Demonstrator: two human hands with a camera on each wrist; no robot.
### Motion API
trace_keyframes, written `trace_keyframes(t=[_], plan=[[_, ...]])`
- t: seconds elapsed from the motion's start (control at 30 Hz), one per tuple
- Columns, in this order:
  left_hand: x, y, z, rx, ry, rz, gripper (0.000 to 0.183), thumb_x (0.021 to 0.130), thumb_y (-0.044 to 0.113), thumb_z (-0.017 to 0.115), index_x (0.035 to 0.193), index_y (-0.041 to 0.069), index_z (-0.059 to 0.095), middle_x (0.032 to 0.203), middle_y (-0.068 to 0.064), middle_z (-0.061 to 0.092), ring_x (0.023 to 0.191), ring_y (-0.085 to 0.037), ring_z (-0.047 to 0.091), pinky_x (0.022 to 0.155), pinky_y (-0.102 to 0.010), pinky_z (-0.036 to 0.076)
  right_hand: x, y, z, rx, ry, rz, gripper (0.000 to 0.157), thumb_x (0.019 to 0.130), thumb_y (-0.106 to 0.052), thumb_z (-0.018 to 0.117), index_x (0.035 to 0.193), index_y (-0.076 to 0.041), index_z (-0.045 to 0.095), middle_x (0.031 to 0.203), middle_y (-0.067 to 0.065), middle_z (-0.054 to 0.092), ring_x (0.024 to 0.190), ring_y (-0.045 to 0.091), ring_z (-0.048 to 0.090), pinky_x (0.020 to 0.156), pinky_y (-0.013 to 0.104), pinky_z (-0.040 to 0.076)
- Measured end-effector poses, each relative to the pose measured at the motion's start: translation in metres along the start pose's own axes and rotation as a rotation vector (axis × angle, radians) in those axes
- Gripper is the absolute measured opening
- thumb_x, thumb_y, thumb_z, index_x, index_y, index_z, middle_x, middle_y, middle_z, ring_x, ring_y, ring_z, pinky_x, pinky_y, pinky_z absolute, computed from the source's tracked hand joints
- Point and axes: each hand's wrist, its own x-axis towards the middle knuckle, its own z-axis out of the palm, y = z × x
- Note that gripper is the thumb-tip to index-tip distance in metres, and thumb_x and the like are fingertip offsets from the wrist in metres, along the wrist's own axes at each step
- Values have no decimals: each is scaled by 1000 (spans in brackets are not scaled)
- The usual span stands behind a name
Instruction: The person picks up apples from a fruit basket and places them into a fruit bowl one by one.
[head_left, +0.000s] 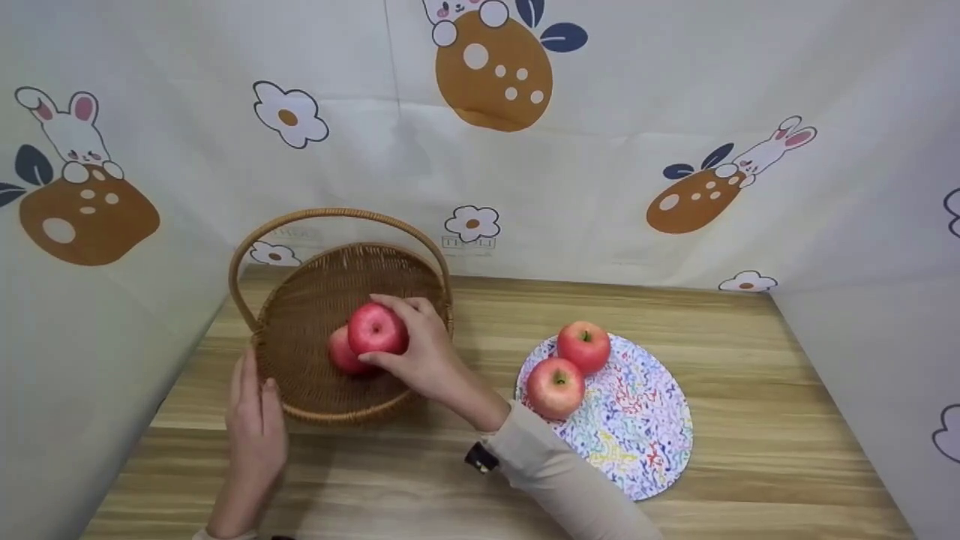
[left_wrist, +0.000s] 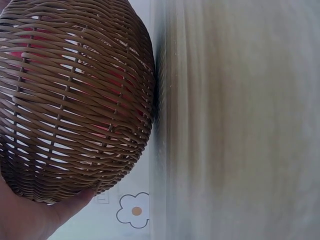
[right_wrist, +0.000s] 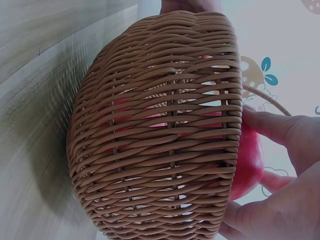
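My right hand [head_left: 427, 352] holds a red apple [head_left: 376, 328] between thumb and fingers, over the inside of a brown wicker basket [head_left: 300, 319]. Beneath it another apple [head_left: 341, 354] lies in the basket, partly covered from above by the held one. In the right wrist view the held apple [right_wrist: 249, 162] bulges past the basket's rim, and red shows through the weave. My left hand [head_left: 256, 420] rests against the basket's left side, fingers extended; its thumb [left_wrist: 72, 206] touches the wicker in the left wrist view.
To the right, a round plate with a colourful squiggle pattern [head_left: 637, 427] bears two apples, one behind [head_left: 583, 347] and one in front [head_left: 556, 388]. The basket's tall arched handle [head_left: 337, 214] stands upright. A printed cloth [head_left: 360, 165] encloses the wooden table [head_left: 750, 390] at the back and sides.
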Motion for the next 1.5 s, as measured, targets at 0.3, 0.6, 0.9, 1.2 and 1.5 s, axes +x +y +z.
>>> trace_keyframes(t=[0.3, 0.6, 0.9, 1.2, 1.5], plan=[[1, 2, 0, 13, -7, -8, 57, 109, 3, 38, 163, -8, 25, 166, -36, 24, 154, -53, 23, 128, -63, 16, -9, -2, -5, 22, 6, -25, 71, 80, -16, 94, 145, -12, 64, 132, 15, 58, 124, 28, 59, 110, 38, 50], [0, 1, 0, 10, -15, -21, 57, 109, 4, 37, 163, -8, 24, 167, -36, 22, 155, -54, 21, 128, -63, 14, -17, -3, -10, 17, 1, -41, 72, 79, -15, 94, 144, -11, 64, 133, 17, 58, 124, 29, 59, 111, 40, 51], [0, 0, 0, 5, -3, -2, 57, 108, 2, 38, 163, -9, 25, 166, -37, 24, 153, -56, 22, 128, -63, 14, -25, -1, -14, 25, -5, -47, 71, 80, -15, 94, 144, -9, 64, 134, 18, 58, 125, 31, 59, 111, 43, 51], [1, 1, 0, -4, -4, 3, 57, 109, 3, 37, 163, -9, 25, 166, -38, 23, 153, -57, 22, 129, -63, 13, -32, -3, -19, 26, 18, -66, 70, 80, -17, 94, 143, -12, 65, 133, 16, 59, 125, 30, 60, 110, 45, 51], [1, 1, -1, 16, -14, -7, 57, 109, 5, 37, 163, -9, 25, 166, -35, 24, 154, -52, 23, 127, -64, 17, -38, -2, -20, 23, 36, -94, 71, 78, -16, 95, 143, -12, 66, 133, 14, 60, 126, 29, 59, 111, 44, 49]])
